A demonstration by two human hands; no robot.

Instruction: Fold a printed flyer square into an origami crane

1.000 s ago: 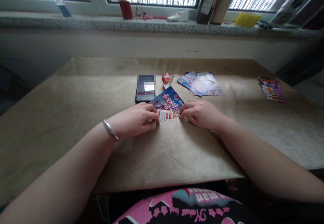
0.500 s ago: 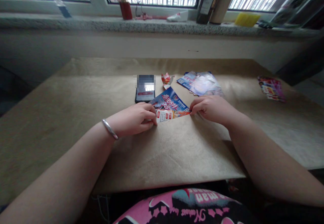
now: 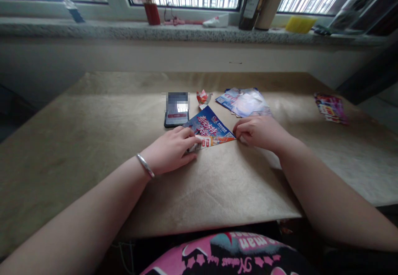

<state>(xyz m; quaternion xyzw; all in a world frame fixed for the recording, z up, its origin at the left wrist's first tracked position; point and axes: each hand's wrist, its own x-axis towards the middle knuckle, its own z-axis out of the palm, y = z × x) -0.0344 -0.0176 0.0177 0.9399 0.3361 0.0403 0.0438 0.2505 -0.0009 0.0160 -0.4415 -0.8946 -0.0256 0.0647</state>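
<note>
A blue printed leaflet [image 3: 211, 124], folded along its near edge, lies on the table with a white and orange strip along that fold. My left hand [image 3: 172, 150], a silver bangle at its wrist, rests on the leaflet's left end; its fingers are stretched over the folded strip and the thumb is apart. At the right corner, my right hand [image 3: 259, 132] pinches the leaflet between thumb and curled fingers. Just beyond the leaflet stands a small red and white folded paper piece [image 3: 203, 97]. A phone [image 3: 176, 115] with a partly blurred screen lies beyond my left hand.
Several blue leaflets [image 3: 245, 101] lie in a loose pile beyond my right hand. Pink and red printed papers [image 3: 331, 108] lie at the table's far right. Along the stone windowsill [image 3: 118, 30] stand a red container [image 3: 151, 13], a dark bottle [image 3: 252, 6] and a yellow block [image 3: 300, 25].
My left hand has slid slightly right along the leaflet's folded edge, its fingers now stretched over the strip. My right hand keeps its pinch at the corner. The view has shifted a little.
</note>
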